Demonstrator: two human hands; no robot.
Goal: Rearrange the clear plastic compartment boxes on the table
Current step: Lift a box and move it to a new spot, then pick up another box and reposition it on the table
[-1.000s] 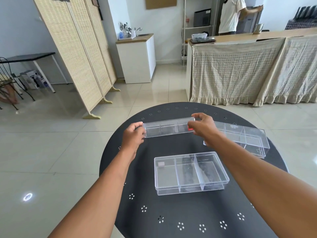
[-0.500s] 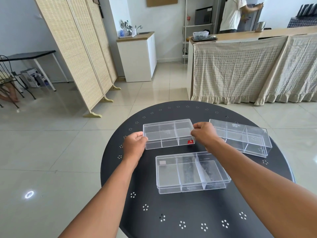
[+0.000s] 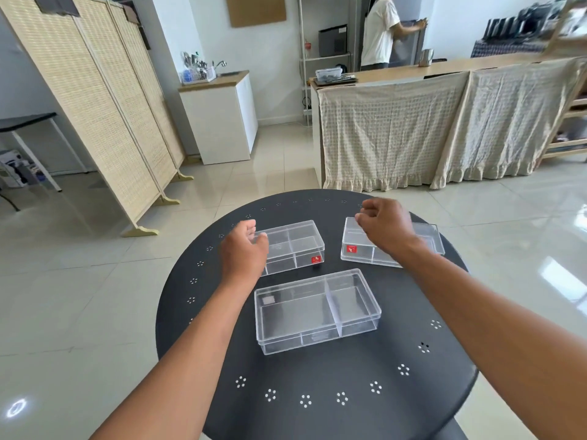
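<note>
Three clear plastic compartment boxes lie flat on the round black table (image 3: pixel 317 408). The largest box (image 3: pixel 317 311) is nearest me. A smaller box with a red sticker (image 3: pixel 293 246) lies at the far left. My left hand (image 3: pixel 244 249) covers its left end, thumb and fingers apart around the far corner; whether it grips is unclear. A third box with a red sticker (image 3: pixel 359 246) lies at the far right. My right hand (image 3: pixel 384 230) hovers over it with loosely curled fingers and holds nothing.
A folding wicker screen (image 3: pixel 95 106) stands on the tiled floor to the left. Behind the table are a white cabinet (image 3: pixel 222 122) and a cloth-draped counter (image 3: pixel 428 128). A person in a white shirt (image 3: pixel 379 33) stands beyond the counter.
The far-left box was held up by both hands, then came down flat on the table. My right hand let go of it and moved right, over the third box.
</note>
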